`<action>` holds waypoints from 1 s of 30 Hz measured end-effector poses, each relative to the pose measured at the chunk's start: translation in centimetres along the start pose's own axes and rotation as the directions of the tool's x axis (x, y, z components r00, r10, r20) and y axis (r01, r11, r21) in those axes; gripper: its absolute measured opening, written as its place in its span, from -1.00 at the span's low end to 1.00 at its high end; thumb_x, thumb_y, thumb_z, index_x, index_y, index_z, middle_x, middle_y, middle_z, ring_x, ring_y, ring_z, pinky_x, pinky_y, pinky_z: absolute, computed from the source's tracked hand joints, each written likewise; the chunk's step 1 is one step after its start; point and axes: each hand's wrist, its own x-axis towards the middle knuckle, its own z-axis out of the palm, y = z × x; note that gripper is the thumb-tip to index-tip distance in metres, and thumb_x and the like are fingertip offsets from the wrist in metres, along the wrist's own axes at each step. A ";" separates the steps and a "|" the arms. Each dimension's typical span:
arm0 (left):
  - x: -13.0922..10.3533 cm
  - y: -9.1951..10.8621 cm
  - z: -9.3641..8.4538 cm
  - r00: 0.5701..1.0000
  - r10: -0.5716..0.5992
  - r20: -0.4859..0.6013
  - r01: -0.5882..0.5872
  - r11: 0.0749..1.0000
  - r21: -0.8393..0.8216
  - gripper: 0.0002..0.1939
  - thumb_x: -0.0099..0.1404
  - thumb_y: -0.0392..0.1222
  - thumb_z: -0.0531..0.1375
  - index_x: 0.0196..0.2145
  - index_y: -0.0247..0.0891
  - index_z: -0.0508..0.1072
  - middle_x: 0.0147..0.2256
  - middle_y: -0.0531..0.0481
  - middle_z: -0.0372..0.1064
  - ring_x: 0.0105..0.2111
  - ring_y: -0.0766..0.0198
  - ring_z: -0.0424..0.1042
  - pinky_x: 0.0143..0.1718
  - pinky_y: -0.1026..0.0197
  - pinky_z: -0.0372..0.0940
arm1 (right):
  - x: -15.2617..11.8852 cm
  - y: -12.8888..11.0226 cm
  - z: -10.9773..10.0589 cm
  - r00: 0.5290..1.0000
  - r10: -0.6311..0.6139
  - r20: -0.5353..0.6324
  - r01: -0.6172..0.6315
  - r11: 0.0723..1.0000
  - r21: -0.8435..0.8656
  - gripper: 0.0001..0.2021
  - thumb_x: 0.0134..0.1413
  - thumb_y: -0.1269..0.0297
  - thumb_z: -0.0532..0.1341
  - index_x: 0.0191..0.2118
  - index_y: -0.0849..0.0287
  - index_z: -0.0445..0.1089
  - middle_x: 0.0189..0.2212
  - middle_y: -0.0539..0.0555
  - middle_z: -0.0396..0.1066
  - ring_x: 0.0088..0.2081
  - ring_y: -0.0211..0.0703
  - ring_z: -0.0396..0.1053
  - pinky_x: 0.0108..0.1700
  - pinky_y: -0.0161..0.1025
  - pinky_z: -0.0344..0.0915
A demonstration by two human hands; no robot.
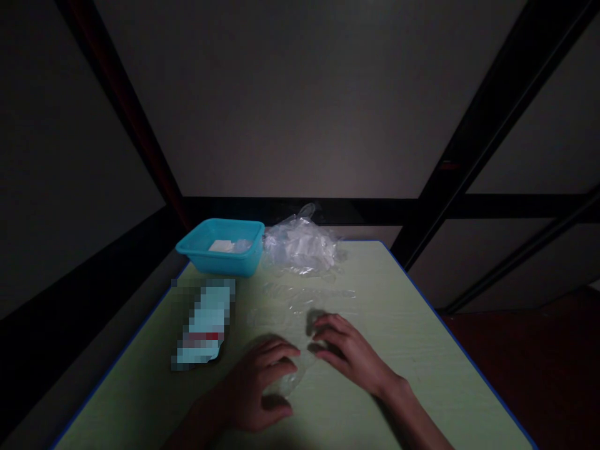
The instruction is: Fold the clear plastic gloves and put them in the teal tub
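My left hand (257,387) and my right hand (349,353) rest close together on a pale green table (422,375). Between and under their fingers lies a thin clear plastic piece (293,378), hard to make out in the dim light; both hands' fingertips press on it. More flat clear plastic film (304,297) lies on the table just beyond my hands. The fingers of both hands are curled and spread over the plastic.
A teal plastic tub (234,257) holding small white items stands at the table's far left. Beside it sits a crumpled pile of clear plastic bags (300,247). A light blue packet (204,325) lies left of my hands. Dark metal frame bars surround the table.
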 end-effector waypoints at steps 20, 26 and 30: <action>0.8 -0.3 0.6 0.974 -0.203 -0.100 0.178 0.961 -0.213 -0.58 -0.14 -0.36 0.31 -0.24 -0.24 0.42 -0.23 -0.06 0.43 -0.19 0.11 0.36 -0.10 0.13 0.23 | 1.1 -2.1 3.0 1.000 0.015 -0.012 -0.011 0.964 0.266 -0.89 0.15 0.43 0.07 -0.40 0.18 0.24 -0.40 0.04 0.30 -0.31 -0.17 0.27 -0.24 -0.27 0.19; 2.5 -0.7 1.0 0.932 -0.293 -0.212 0.219 0.923 -0.316 -0.88 0.12 -0.33 0.10 -0.52 -0.27 0.41 -0.44 -0.03 0.45 -0.38 0.24 0.42 -0.28 0.26 0.28 | 1.2 -2.0 2.0 0.987 0.139 -0.079 -0.083 0.870 0.487 -0.86 0.17 0.38 0.01 -0.40 0.16 0.21 -0.47 0.00 0.27 -0.40 -0.23 0.25 -0.33 -0.33 0.16; 3.9 -1.2 1.0 0.892 -0.380 -0.245 0.293 0.898 -0.329 -0.89 0.10 -0.32 0.11 -0.53 -0.29 0.41 -0.52 0.02 0.41 -0.47 0.27 0.39 -0.42 0.31 0.26 | 0.8 -1.1 1.5 0.950 0.264 -0.168 -0.138 0.835 0.532 -0.88 0.15 0.33 0.00 -0.37 0.17 0.21 -0.48 0.01 0.29 -0.41 -0.21 0.26 -0.35 -0.32 0.16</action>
